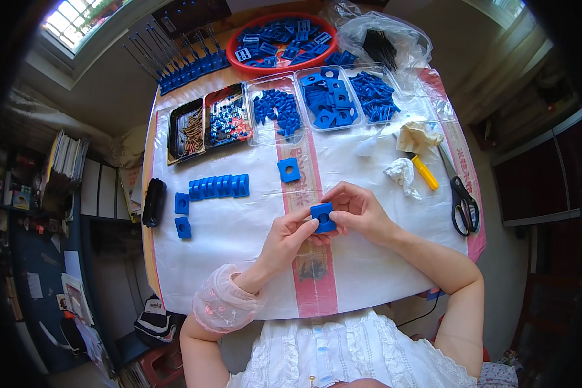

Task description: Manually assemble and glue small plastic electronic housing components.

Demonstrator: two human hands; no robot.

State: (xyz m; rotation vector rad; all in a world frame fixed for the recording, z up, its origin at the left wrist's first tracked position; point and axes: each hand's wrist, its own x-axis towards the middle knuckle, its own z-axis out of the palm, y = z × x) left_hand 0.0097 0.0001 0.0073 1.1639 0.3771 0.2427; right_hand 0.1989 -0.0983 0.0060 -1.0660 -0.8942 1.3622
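Note:
Between both hands, over the near middle of the table, I hold a square blue plastic piece (323,216) with a round opening. My left hand (288,238) grips its left side, thumb on the front face. The fingers of my right hand (361,213) pinch its right edge. Just beyond lies a similar blue plate (289,170) with a round hole. To the left stands a tight row of blue pieces (218,186), with two single blue pieces (182,215) beside it, nearer me.
Trays along the back hold screws (193,136), small metal parts (228,123), blue knobs (277,110), blue plates (330,97) and blue pegs (373,96). Behind is a red basin (236,63). Right lie scissors (462,200), a yellow-handled tool (425,173) and crumpled tissue (402,174); left, a black case (154,202).

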